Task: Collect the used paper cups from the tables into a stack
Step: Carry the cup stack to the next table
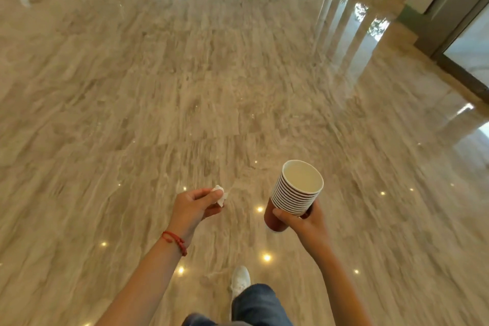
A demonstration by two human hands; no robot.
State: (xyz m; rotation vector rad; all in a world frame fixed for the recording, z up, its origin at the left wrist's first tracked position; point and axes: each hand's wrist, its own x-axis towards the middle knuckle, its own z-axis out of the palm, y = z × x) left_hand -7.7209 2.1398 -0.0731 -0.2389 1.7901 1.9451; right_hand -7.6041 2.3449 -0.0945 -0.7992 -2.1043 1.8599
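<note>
Stack of paper cups [296, 190], rims nested, tilted, mouth up, held above the marble floor [185, 87]. My right hand [304, 222] has its grip clamped round the stack's red base. Left hand [197, 206] pinches a crumpled white tissue [221, 194]. Red cord bracelet [174, 242] on left wrist. White shoe [240, 282] below.

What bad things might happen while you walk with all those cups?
The cup stack leans sideways in the right hand, which grips only its bottom, so cups might slide off. The crumpled tissue is just pinched in the left hand and may drop. The polished floor looks shiny, maybe slippery.
</note>
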